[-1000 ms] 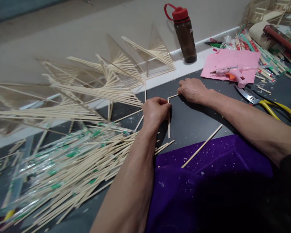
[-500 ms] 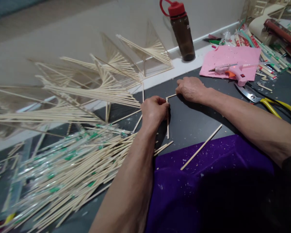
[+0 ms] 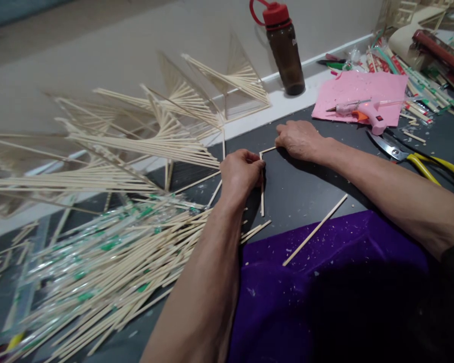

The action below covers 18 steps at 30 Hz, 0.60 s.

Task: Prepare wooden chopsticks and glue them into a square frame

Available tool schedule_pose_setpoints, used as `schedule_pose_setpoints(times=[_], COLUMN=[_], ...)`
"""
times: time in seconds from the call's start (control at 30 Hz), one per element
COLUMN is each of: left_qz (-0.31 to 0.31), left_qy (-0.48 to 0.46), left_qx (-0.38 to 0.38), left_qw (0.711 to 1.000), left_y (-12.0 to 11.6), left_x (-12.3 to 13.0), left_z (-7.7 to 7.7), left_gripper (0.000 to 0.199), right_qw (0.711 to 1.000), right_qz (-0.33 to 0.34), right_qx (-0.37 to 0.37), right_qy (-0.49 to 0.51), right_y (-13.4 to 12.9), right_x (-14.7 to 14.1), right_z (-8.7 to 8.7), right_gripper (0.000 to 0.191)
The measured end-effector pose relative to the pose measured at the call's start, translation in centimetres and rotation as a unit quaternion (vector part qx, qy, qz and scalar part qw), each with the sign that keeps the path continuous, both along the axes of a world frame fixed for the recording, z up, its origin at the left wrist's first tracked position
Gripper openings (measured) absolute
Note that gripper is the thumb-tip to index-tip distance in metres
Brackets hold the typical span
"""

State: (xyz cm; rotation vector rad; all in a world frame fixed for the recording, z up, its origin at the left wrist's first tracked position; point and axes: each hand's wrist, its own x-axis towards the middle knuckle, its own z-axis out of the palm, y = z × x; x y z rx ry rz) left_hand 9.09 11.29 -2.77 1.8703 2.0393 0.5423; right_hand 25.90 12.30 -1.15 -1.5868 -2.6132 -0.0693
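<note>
Two thin wooden sticks meet at a corner on the dark table. My left hand (image 3: 242, 173) pinches the stick (image 3: 262, 199) that points toward me, close to that corner. The other stick (image 3: 268, 149) runs right from the corner, and its far end is between the closed fingers of my right hand (image 3: 297, 139). A loose stick (image 3: 315, 230) lies slanted, partly over the purple cloth (image 3: 272, 292). Left of my left forearm is a large pile of sticks (image 3: 136, 272), some in clear wrappers.
Twisted stick models (image 3: 147, 141) stand behind and left. A brown bottle (image 3: 286, 58) with red lid is by the wall. A pink glue gun (image 3: 371, 113) rests on a pink sheet (image 3: 348, 85); yellow-handled cutters (image 3: 408, 157) lie at the right.
</note>
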Motion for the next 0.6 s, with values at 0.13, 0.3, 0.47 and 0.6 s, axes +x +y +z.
schedule_pose_setpoints(times=[0.13, 0.3, 0.47, 0.6], left_qz=[-0.003, 0.005, 0.016, 0.013], left_qy=[-0.011, -0.021, -0.049, -0.067], left_qx=[-0.003, -0.022, -0.037, -0.034], left_qw=[1.0, 1.0, 0.998, 0.997], left_y=[0.17, 0.24, 0.0, -0.02], left_x=[-0.04, 0.05, 0.31, 0.3], left_z=[-0.05, 0.04, 0.35, 0.45], left_gripper=[0.021, 0.021, 0.03, 0.048], right_qw=[1.0, 1.0, 1.0, 1.0], right_qz=[0.009, 0.011, 0.008, 0.011], right_qx=[0.015, 0.017, 0.013, 0.007], right_qy=[0.0, 0.001, 0.003, 0.001], right_y=[-0.03, -0.02, 0.02, -0.08], right_x=[0.05, 0.02, 0.01, 0.05], right_z=[-0.19, -0.33, -0.31, -0.16], right_gripper=[0.039, 0.04, 0.038, 0.038])
